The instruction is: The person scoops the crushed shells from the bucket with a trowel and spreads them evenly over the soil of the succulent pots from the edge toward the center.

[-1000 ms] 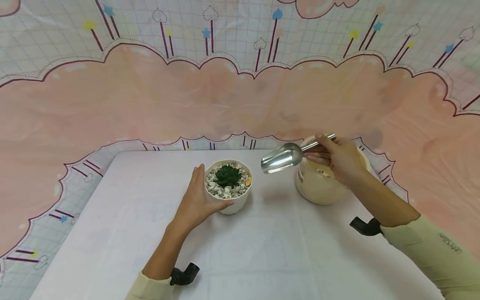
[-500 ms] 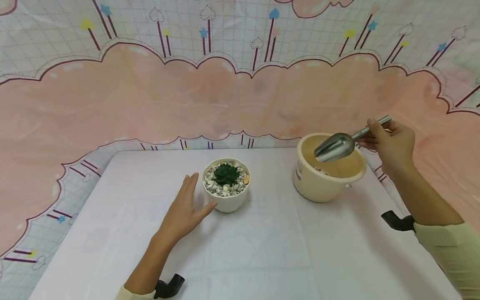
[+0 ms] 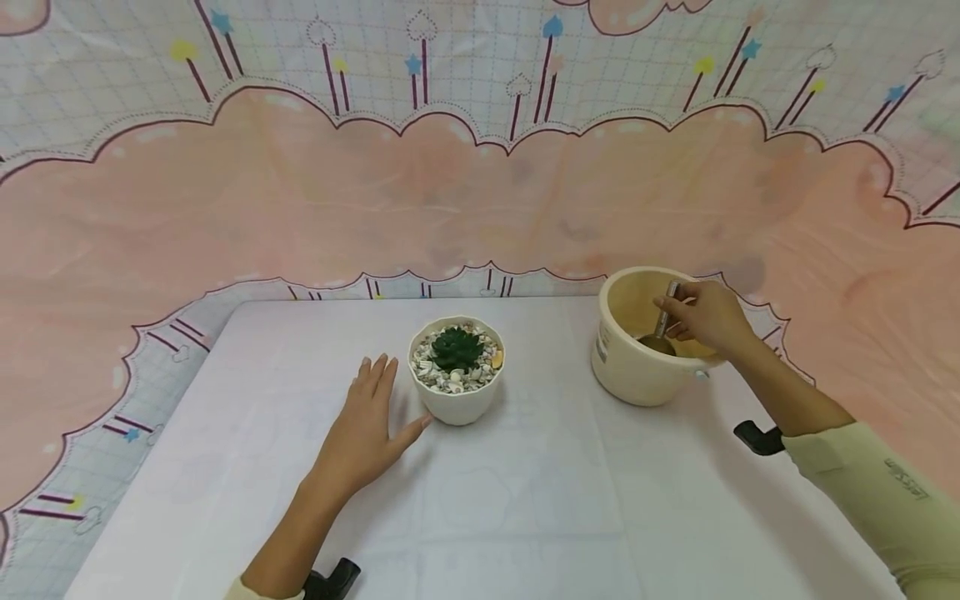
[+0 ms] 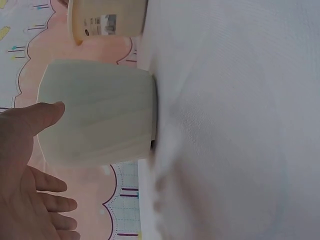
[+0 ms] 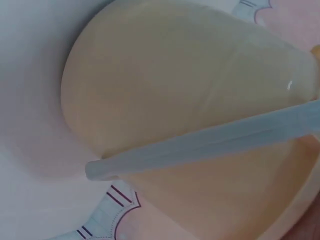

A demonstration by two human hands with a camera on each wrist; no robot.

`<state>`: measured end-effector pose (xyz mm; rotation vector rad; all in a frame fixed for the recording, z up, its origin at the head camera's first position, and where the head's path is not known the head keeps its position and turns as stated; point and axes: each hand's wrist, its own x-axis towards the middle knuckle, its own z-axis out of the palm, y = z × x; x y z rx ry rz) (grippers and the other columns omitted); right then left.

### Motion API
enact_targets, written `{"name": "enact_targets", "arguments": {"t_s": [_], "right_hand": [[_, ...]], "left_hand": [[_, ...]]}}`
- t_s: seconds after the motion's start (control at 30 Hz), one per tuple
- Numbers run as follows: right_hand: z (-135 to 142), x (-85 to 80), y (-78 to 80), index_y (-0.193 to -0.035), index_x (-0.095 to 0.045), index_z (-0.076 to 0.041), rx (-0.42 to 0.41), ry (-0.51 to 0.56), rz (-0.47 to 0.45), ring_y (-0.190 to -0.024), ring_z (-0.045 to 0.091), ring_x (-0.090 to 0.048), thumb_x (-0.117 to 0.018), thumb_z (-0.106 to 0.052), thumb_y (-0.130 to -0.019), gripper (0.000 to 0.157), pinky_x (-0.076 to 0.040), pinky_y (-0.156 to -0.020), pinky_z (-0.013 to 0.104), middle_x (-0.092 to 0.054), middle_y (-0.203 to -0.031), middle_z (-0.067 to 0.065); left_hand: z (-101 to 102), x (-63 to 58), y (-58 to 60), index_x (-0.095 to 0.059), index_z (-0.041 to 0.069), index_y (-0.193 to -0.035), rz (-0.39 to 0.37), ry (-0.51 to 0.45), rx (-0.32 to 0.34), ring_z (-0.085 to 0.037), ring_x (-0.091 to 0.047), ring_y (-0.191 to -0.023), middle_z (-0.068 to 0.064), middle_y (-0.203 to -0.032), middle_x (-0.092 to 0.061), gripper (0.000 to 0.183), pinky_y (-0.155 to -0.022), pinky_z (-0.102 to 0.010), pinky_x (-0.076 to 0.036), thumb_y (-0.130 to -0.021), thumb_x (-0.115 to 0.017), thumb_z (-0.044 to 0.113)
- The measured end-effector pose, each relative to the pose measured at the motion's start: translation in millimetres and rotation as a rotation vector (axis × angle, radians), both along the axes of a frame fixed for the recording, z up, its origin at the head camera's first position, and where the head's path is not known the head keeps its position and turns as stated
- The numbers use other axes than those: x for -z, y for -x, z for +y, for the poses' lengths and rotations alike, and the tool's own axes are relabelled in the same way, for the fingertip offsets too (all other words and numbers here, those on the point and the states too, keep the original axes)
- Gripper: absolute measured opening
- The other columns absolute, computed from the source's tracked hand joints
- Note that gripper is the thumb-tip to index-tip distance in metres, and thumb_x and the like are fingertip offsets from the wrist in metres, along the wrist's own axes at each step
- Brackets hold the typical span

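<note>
A green succulent (image 3: 457, 347) grows among pebbles in a white pot (image 3: 459, 408) at the middle of the table. My left hand (image 3: 360, 437) lies left of the pot, fingers spread and holding nothing. In the left wrist view the thumb (image 4: 47, 116) overlaps the pot's side near its rim. On the right stands a cream bucket (image 3: 637, 379), with my right hand (image 3: 712, 317) over its rim. That hand pinches the handle of a metal scoop (image 3: 663, 321), held upright with its bowl down inside the bucket. The front wall hides the lower part of the bowl.
A white cloth (image 3: 525, 500) covers the table. Behind it hangs a patterned pink curtain (image 3: 420, 200). In the right wrist view a pale grey strip (image 5: 200, 145) runs across the outside of the bucket.
My right hand swung right past the bucket with the scoop, then came back and lowered it inside. My left hand let go of the pot and drew slightly back to the left.
</note>
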<state>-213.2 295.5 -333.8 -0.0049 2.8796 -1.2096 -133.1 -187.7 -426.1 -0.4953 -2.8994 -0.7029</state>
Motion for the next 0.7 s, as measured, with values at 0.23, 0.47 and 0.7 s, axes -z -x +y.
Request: {"name": "enact_targets", "arguments": {"t_s": [0.23,0.47,0.7], "right_hand": [[2,6.3,17.5,-0.109,-0.061,0.016,0.004,-0.063,-0.079,-0.067,0.022,-0.074,-0.063,-0.021,-0.108,0.037,-0.063,-0.063,0.034,-0.073,-0.086,0.021],[4,19.3,33.9,-0.106,-0.065,0.018,0.005,-0.011,-0.124,-0.066,0.019,-0.075,-0.069,-0.009,-0.103,0.028,-0.064,-0.068,0.038,-0.074,-0.082,0.015],[-2,12.8,16.4,-0.116,-0.066,0.020,-0.008,-0.208,-0.054,-0.076,0.029,-0.074,-0.062,-0.016,-0.107,0.038,-0.061,-0.068,0.040,-0.074,-0.089,0.022]], "left_hand": [[-2,-0.2,-5.0,-0.026,-0.009,-0.162,0.005,0.010,-0.018,-0.048,-0.010,-0.157,-0.030,-0.169,-0.021,0.096,-0.124,-0.062,-0.015,-0.097,-0.075,0.043],[-3,1.5,-6.3,-0.027,-0.011,-0.161,0.021,0.017,-0.021,-0.050,-0.012,-0.156,-0.032,-0.167,-0.022,0.095,-0.123,-0.063,-0.017,-0.098,-0.074,0.043],[-9,3.3,-5.9,-0.023,-0.011,-0.161,0.003,0.060,-0.059,-0.051,-0.010,-0.156,-0.033,-0.168,-0.020,0.092,-0.123,-0.063,-0.015,-0.101,-0.068,0.043]]}}
